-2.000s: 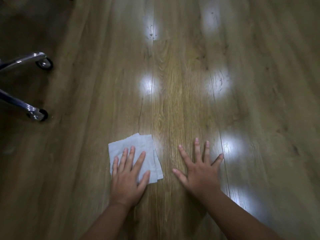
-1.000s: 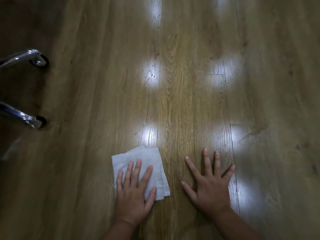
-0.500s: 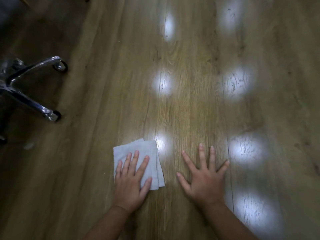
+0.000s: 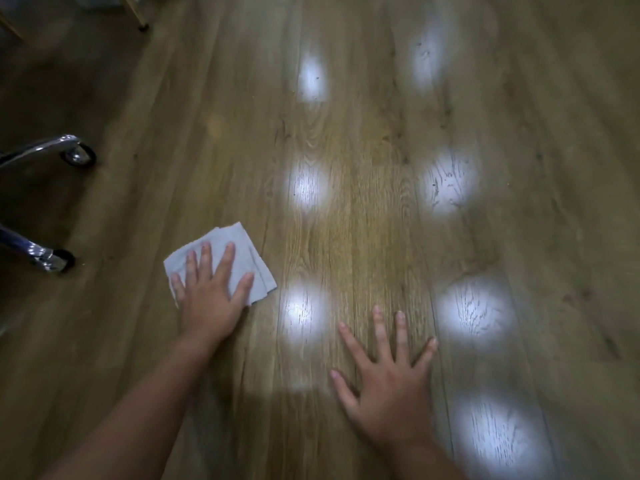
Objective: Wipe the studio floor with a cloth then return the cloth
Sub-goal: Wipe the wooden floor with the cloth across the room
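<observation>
Far left: two chromed chair legs on castors, the upper castor (image 4: pixel 78 156) and the lower castor (image 4: pixel 55 260), stood on the wooden floor (image 4: pixel 346 209), well apart from the work. Above them a slim furniture foot (image 4: pixel 142 27) met the boards near the top edge.

Left of centre: the cloth (image 4: pixel 239 247), a pale folded square with its layered edges showing on the right, lay flat on the floor. The left hand (image 4: pixel 209 296) pressed on it with fingers straight and spread; nothing was gripped, and the palm overhung the cloth's near edge.

Right of centre: the right hand (image 4: pixel 388 386) rested flat on bare boards, fingers splayed wide and holding nothing, apparently as a brace. Bright reflections of ceiling lights lay between and beyond the hands.

Handling, as judged: the cloth looked light, soft and limp, so it should slide easily under a flat palm on this glossy surface but may unfold if dragged by one layer. For lifting it to return it, a pinch across the whole stack at a folded corner seemed best.
</observation>
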Tool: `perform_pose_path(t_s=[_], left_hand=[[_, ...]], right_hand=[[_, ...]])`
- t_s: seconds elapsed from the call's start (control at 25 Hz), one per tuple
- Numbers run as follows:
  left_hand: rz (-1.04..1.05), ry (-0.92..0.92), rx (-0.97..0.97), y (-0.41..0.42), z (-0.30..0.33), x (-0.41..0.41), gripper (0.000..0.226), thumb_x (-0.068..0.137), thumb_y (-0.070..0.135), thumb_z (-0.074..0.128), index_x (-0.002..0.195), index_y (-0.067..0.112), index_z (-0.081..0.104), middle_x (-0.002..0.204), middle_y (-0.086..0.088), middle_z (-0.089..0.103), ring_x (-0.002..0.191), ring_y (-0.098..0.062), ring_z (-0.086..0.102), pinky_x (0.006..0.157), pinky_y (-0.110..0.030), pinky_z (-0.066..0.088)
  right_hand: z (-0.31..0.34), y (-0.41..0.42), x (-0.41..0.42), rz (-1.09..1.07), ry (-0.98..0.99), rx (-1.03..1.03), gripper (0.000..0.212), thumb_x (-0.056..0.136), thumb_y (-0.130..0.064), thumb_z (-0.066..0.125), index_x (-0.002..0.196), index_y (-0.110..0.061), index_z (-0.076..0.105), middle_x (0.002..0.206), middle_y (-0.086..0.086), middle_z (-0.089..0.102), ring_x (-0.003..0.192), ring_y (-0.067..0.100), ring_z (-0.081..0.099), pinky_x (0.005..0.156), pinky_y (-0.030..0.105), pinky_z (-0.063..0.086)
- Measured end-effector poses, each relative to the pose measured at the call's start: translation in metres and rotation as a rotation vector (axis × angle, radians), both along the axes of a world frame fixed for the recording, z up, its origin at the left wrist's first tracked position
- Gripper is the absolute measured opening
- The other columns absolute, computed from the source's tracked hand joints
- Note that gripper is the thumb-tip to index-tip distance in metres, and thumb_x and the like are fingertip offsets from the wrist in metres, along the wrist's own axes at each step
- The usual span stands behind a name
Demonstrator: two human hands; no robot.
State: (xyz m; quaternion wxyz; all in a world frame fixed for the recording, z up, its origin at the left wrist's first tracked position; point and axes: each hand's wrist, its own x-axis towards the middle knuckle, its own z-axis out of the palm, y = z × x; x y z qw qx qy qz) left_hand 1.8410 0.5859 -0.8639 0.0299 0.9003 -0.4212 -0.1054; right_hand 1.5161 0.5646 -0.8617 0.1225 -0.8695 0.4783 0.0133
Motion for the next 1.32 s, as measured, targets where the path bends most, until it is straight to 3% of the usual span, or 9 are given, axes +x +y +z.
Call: perform_pose_path(t_s=[0.12, 0.24, 0.44, 0.64, 0.92, 1.08, 1.2, 1.32], left_hand=[[0.040, -0.039, 0.005, -0.048, -0.004, 0.027, 0.077, 0.094, 0.076, 0.014, 0.164, 0.043, 0.013, 0.175, -0.004, 0.003, 0.161, -0.028, -0.006, 0.123, -0.067, -0.003], [-0.013, -0.048, 0.026, -0.088, -0.007, 0.030, 0.071, 0.100, 0.073, 0.019, 0.164, 0.044, 0.009, 0.175, -0.006, -0.001, 0.160, -0.030, -0.009, 0.122, -0.069, -0.004], [-0.156, -0.051, 0.019, -0.134, -0.005, -0.002, 0.069, 0.100, 0.072, 0.018, 0.163, 0.047, 0.009, 0.175, -0.007, 0.000, 0.161, -0.032, -0.005, 0.123, -0.068, -0.002], [-0.315, -0.052, -0.055, -0.120, -0.007, -0.034, 0.068, 0.099, 0.071, 0.018, 0.163, 0.047, 0.016, 0.175, -0.005, 0.006, 0.161, -0.033, 0.000, 0.124, -0.066, -0.001], [-0.351, -0.048, -0.047, -0.102, -0.006, -0.064, 0.065, 0.103, 0.070, 0.019, 0.163, 0.047, 0.013, 0.175, -0.004, 0.003, 0.161, -0.031, -0.003, 0.125, -0.065, -0.003], [-0.386, -0.042, -0.047, -0.083, -0.007, -0.084, 0.065, 0.103, 0.069, 0.019, 0.163, 0.046, 0.013, 0.175, -0.004, 0.003, 0.161, -0.030, -0.002, 0.125, -0.063, -0.003], [-0.417, -0.033, -0.068, -0.062, -0.007, -0.104, 0.064, 0.104, 0.068, 0.020, 0.163, 0.045, 0.015, 0.175, -0.004, 0.006, 0.161, -0.030, -0.001, 0.125, -0.064, -0.003], [-0.452, -0.036, -0.072, -0.040, -0.006, -0.123, 0.064, 0.104, 0.067, 0.022, 0.164, 0.045, 0.015, 0.175, -0.005, 0.008, 0.161, -0.031, 0.001, 0.125, -0.065, -0.001]], right_hand=[[-0.002, -0.001, -0.001, 0.005, -0.022, -0.023, 0.075, 0.089, -0.075, 0.052, 0.158, -0.048, 0.035, 0.170, 0.012, 0.026, 0.155, 0.048, 0.021, 0.109, 0.085, 0.014], [-0.004, -0.001, 0.000, -0.005, -0.036, -0.041, 0.075, 0.087, -0.075, 0.056, 0.155, -0.048, 0.042, 0.169, 0.012, 0.030, 0.155, 0.048, 0.023, 0.108, 0.086, 0.014], [-0.001, -0.001, 0.001, -0.007, -0.005, -0.035, 0.074, 0.090, -0.075, 0.051, 0.157, -0.048, 0.038, 0.171, 0.012, 0.026, 0.157, 0.047, 0.017, 0.109, 0.086, 0.012], [-0.002, 0.001, 0.001, -0.001, 0.005, -0.045, 0.070, 0.093, -0.075, 0.046, 0.157, -0.048, 0.038, 0.171, 0.012, 0.023, 0.158, 0.047, 0.014, 0.111, 0.084, 0.009], [-0.002, 0.002, 0.000, -0.014, 0.024, -0.021, 0.070, 0.096, -0.073, 0.038, 0.161, -0.049, 0.027, 0.174, 0.009, 0.013, 0.160, 0.043, 0.004, 0.113, 0.081, 0.004], [-0.006, 0.005, -0.001, -0.062, -0.033, -0.023, 0.064, 0.101, -0.064, 0.035, 0.160, -0.041, 0.033, 0.174, 0.006, 0.015, 0.161, 0.037, 0.004, 0.116, 0.079, 0.003], [-0.006, 0.003, 0.001, -0.152, -0.108, -0.024, 0.059, 0.105, -0.053, 0.034, 0.159, -0.031, 0.039, 0.172, 0.001, 0.025, 0.161, 0.029, 0.012, 0.122, 0.072, 0.004], [-0.004, -0.009, -0.013, -0.194, -0.229, 0.012, 0.056, 0.106, -0.043, 0.037, 0.157, -0.024, 0.043, 0.168, 0.004, 0.035, 0.158, 0.022, 0.024, 0.128, 0.056, 0.011]])
